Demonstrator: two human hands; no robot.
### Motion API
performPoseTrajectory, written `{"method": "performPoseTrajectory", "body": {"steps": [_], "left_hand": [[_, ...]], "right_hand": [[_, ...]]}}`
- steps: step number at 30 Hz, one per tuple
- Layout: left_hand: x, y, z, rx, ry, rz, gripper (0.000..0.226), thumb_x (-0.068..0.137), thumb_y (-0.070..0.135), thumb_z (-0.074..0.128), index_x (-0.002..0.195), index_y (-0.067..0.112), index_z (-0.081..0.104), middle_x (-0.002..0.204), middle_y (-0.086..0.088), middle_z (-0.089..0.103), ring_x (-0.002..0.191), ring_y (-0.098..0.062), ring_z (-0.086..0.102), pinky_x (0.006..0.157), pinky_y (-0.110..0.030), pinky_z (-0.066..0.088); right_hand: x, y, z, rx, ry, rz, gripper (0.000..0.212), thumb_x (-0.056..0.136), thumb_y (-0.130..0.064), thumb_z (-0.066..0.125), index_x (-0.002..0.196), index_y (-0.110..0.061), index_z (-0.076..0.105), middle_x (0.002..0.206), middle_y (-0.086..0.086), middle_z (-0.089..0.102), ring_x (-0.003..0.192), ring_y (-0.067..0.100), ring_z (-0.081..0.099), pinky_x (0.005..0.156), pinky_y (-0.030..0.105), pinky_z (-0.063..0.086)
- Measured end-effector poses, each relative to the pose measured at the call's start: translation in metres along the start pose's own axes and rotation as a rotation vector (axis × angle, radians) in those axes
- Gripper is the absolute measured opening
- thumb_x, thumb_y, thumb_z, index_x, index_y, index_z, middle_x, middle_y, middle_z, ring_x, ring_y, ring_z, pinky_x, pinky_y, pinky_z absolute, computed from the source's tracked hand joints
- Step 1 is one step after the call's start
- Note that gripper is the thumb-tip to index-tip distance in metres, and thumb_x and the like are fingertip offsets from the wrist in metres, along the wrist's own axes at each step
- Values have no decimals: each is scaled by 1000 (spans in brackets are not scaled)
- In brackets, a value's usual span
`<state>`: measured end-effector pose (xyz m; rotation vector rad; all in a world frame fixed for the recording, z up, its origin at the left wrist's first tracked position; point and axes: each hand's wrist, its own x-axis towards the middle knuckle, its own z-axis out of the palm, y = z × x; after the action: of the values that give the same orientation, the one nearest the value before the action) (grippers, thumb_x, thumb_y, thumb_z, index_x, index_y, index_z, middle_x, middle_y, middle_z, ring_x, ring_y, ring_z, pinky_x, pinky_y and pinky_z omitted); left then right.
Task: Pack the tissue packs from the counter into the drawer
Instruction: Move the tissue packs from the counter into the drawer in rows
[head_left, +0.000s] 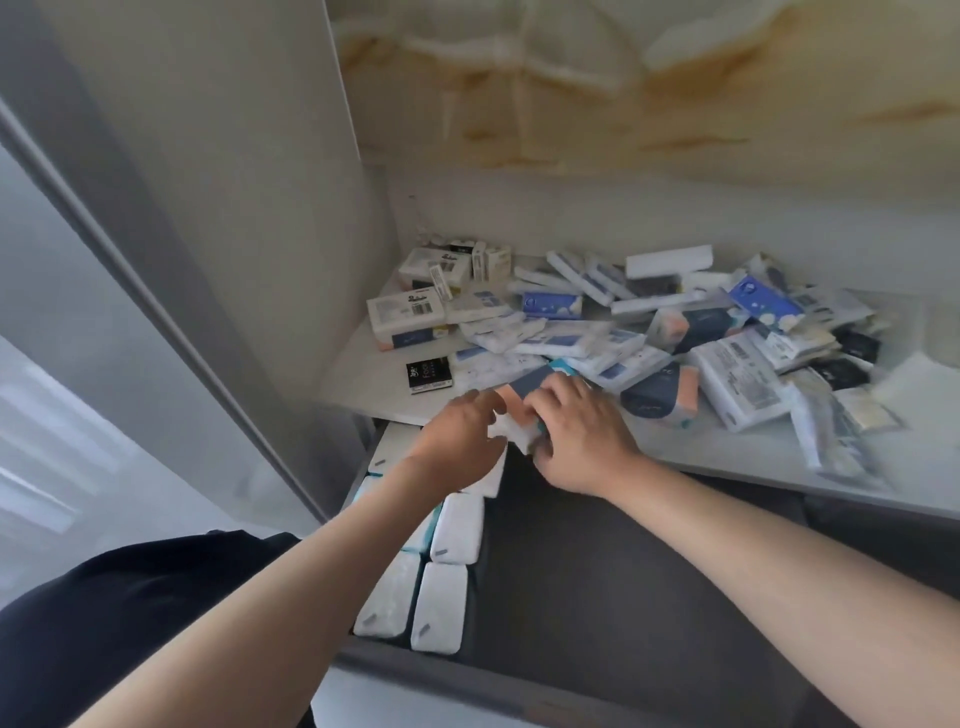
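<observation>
Both our arms stretch forward over the open drawer and meet at the front edge of the desk. Our right hand lies knuckles up. Its fingers are curled over a small bundle of tissue packs in white, peach and grey-blue, which sits right at the desk edge above the drawer. Our left hand comes in from the other side with its fingertips against the bundle; the blur keeps us from telling whether it grips or only touches. The two hands are close together, with the bundle between them.

Behind them a loose pile of packs covers most of the white desk. A few boxes stand at the back left, and a black pack lies apart near the front. In the dark drawer, white packs stand in rows along its left side. A grey panel rises on the left, and the wall behind is stained yellow-brown.
</observation>
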<state>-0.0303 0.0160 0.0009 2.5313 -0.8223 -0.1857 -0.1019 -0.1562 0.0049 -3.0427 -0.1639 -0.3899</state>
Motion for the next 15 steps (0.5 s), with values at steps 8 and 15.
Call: {"method": "performPoseTrajectory", "body": {"steps": [8, 15], "left_hand": [[10, -2, 13, 19, -113, -18, 85, 71, 38, 76, 142, 35, 30, 135, -3, 46, 124, -25, 40, 104, -43, 40], [4, 1, 2, 18, -28, 141, 90, 69, 19, 84, 142, 32, 33, 138, -1, 27, 122, -25, 42, 96, -32, 45]], "right_hand": [[-2, 14, 30, -175, -118, 70, 90, 73, -32, 82, 150, -23, 35, 149, 12, 44, 137, 32, 43, 106, 50, 38], [-8, 32, 10, 254, -50, 57, 64, 82, -42, 74, 141, -28, 53, 138, -1, 60, 126, 22, 55, 101, 43, 47]]}}
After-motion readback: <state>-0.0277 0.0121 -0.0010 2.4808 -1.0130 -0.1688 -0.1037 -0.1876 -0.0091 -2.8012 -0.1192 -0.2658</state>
